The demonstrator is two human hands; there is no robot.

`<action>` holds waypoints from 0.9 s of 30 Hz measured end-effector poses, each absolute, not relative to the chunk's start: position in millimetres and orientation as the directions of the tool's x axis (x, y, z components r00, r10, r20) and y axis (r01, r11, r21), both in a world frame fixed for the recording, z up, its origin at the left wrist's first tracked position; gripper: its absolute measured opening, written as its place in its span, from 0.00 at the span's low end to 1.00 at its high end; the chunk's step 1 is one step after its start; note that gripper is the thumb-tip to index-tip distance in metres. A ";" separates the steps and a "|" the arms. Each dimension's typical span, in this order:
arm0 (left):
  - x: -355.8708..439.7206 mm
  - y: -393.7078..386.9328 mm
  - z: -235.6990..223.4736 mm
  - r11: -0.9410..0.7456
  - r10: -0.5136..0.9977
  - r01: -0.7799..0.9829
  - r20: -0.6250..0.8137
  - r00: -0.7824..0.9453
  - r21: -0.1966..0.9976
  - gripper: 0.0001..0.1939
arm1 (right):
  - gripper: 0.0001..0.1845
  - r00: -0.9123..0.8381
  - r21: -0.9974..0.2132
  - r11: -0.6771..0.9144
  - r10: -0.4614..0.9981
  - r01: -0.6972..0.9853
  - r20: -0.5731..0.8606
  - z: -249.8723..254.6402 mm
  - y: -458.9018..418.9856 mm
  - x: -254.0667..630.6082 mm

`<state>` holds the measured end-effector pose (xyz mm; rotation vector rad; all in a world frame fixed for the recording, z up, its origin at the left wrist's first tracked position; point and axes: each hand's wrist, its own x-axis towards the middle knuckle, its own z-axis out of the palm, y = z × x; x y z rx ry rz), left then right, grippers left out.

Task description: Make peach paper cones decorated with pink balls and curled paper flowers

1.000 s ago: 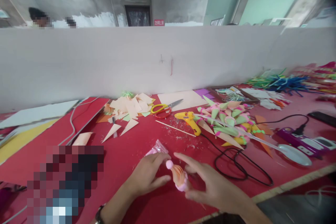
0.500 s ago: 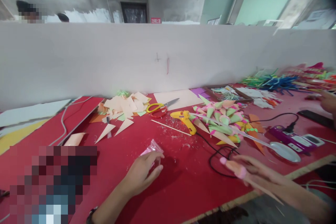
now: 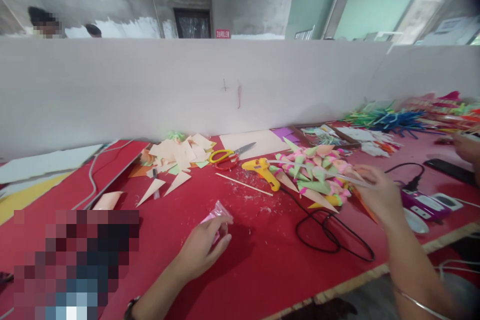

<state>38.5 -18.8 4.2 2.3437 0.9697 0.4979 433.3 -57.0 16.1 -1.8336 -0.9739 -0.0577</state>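
Head view — right hand at the cone pile, left hand by a pink packet — both grips unclear.

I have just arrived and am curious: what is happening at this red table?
A person's right hand is at the edge of a pile of colourful cones; whether it holds anything is unclear. The left hand, loosely curled, partly hides a pink packet. A yellow glue gun lies near the pile, and scissors lie farther back.
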 end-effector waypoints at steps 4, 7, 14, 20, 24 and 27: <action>38.9 -18.3 2.8 -0.585 0.732 0.526 0.124 0.669 0.617 0.11 | 0.20 0.710 -0.855 -0.104 0.613 0.508 0.347 14.4 -59.0 439.9; 39.8 -18.8 2.5 -0.586 0.732 0.534 0.116 0.671 0.610 0.12 | 0.21 0.671 -0.856 -0.094 0.667 0.508 0.324 9.6 -69.5 446.7; 39.3 -19.0 2.1 -0.585 0.728 0.537 0.101 0.678 0.608 0.11 | 0.18 0.417 -0.432 -0.128 0.598 0.893 0.685 1.1 -66.9 447.1; 38.7 -17.4 1.6 -0.595 0.731 0.545 0.116 0.673 0.590 0.11 | 0.12 0.316 -0.330 -0.086 0.581 0.940 0.750 10.2 -55.0 431.9; 38.4 -17.7 0.0 -0.599 0.735 0.551 0.127 0.666 0.580 0.11 | 0.12 0.259 -0.241 -0.113 0.605 0.964 0.753 13.2 -62.9 436.0; 38.6 -17.8 -1.3 -0.610 0.729 0.547 0.135 0.671 0.572 0.11 | 0.13 0.210 -0.193 -0.099 0.648 0.976 0.732 11.5 -67.8 440.4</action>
